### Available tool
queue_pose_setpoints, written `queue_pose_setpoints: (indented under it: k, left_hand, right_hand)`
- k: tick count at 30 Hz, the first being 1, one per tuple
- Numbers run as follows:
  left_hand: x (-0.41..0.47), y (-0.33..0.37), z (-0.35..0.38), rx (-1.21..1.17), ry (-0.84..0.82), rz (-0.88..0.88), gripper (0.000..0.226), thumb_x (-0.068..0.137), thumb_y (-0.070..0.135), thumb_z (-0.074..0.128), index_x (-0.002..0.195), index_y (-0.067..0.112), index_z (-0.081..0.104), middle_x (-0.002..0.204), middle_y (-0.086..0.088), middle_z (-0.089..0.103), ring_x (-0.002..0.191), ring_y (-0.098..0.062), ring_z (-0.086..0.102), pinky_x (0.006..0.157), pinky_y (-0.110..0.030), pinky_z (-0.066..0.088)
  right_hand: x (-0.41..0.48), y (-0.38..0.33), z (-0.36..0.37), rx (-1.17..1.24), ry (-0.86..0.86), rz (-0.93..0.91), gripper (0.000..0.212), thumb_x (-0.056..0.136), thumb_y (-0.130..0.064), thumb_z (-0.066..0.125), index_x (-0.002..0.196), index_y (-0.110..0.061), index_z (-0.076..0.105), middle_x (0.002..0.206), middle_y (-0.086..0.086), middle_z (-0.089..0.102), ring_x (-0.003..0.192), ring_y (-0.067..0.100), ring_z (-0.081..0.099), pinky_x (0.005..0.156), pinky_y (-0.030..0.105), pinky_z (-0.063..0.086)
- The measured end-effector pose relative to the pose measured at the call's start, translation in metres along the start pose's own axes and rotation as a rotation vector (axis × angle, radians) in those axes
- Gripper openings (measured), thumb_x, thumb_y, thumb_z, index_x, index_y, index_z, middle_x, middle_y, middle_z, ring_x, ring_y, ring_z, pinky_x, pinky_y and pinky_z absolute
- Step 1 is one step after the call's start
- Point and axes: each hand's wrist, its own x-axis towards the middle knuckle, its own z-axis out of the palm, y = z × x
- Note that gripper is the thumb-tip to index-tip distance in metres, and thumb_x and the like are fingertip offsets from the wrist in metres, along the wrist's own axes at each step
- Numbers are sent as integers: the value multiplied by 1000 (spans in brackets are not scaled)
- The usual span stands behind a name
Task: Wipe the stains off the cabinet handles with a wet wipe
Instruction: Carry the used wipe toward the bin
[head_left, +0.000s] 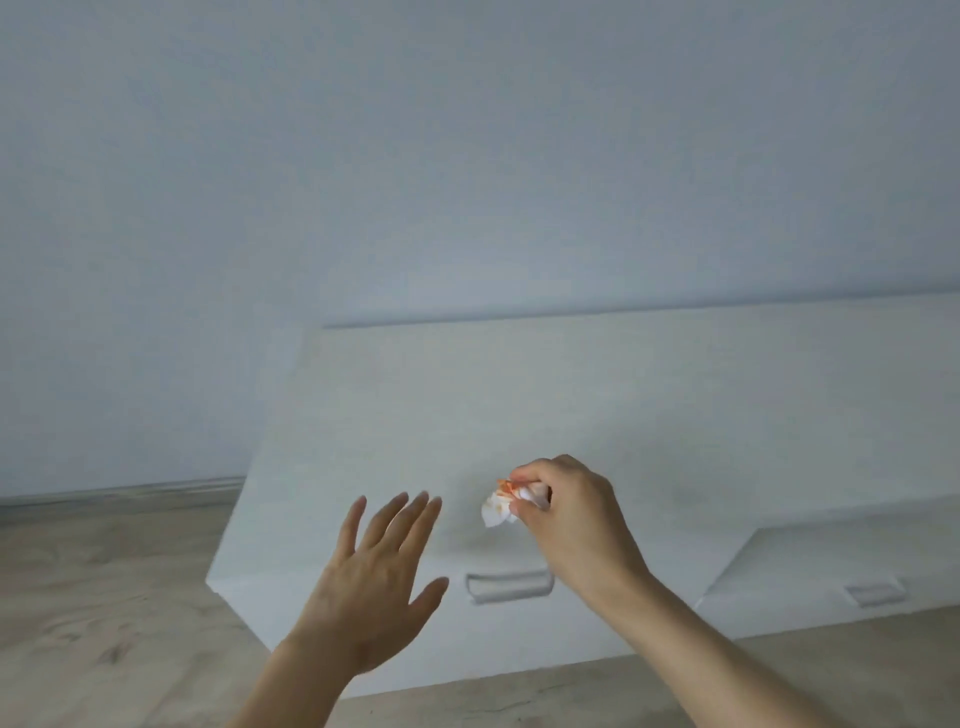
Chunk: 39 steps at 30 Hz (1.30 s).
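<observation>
A low white cabinet (597, 405) stands against the wall. A white handle (509, 587) is on its left drawer front, and a second handle (875, 594) on the drawer at the right. My right hand (566, 514) is shut on a crumpled white wet wipe (501, 504) with orange stains, held above the left handle and not touching it. My left hand (374, 582) is raised with its fingers spread, holding nothing, in front of the cabinet to the left of that handle.
A pale blue-grey wall (415, 156) fills the upper view. Light wooden floor (104, 597) lies to the left of and in front of the cabinet, with a grey skirting board (119, 493) along the wall.
</observation>
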Motion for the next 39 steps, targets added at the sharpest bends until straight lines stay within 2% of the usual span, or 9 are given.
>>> queue_pose_setpoints:
  k: [1,3,4,5,10,16,20,28,39]
  left_hand:
    - [6,-2,-27,-23,-58,-11,64,90,51,36,141,12,46,142,-1,49,131,-20,45,111,-44,11]
    - [23,-10,-81,-69,-129,-17,69,96,53,32,153,18,12,159,4,12,146,-16,10,116,-42,-12]
    - [31,-15,-109,-77,-146,-14,71,97,53,29,153,21,0,160,7,-2,147,-14,-3,114,-41,-17]
    - [39,-19,-139,-73,-151,-13,71,97,53,28,153,23,-4,160,9,-7,146,-12,-9,114,-40,-17]
    - [84,-42,-303,-64,-67,-35,70,97,52,30,153,22,1,160,7,0,146,-11,-5,117,-40,-11]
    - [124,-54,-485,-14,46,-22,68,98,51,32,153,22,5,160,4,6,146,-15,-1,118,-42,-6]
    - [138,-43,-556,-14,129,2,67,98,51,34,152,22,8,159,4,10,146,-15,2,118,-42,-5]
    - [168,15,-623,36,161,60,68,97,51,36,152,20,10,159,1,12,146,-18,4,118,-43,-3]
    - [248,183,-647,-57,217,209,68,96,50,40,151,20,14,157,1,18,145,-20,9,118,-42,1]
  right_hand:
    - [9,-17,-19,-19,-6,10,19,86,-12,62,103,-20,67,93,-8,53,82,7,51,64,0,34]
    - [27,-53,-60,-45,-5,28,18,86,-12,61,101,-20,67,93,-7,52,82,8,52,62,5,35]
    - [36,-72,-82,-57,-7,34,17,87,-12,61,100,-20,68,93,-6,52,83,8,53,63,7,34]
    - [43,-92,-104,-66,-11,40,16,87,-13,61,99,-20,68,93,-6,52,84,9,55,63,9,36]
    - [88,-199,-223,-120,13,30,11,87,-16,60,93,-18,68,99,0,58,91,15,61,76,26,50]
    - [129,-306,-351,-184,174,-15,16,86,-19,62,101,-18,68,106,1,65,95,19,61,78,29,50]
    - [135,-339,-407,-209,297,-63,20,85,-19,63,104,-17,67,108,3,65,97,22,60,82,32,50]
    - [123,-330,-501,-270,445,-94,27,86,-19,64,113,-15,63,115,6,62,101,25,59,85,35,50]
    - [83,-209,-651,-280,582,-19,26,83,-17,67,109,-13,66,103,7,64,85,17,54,77,26,45]
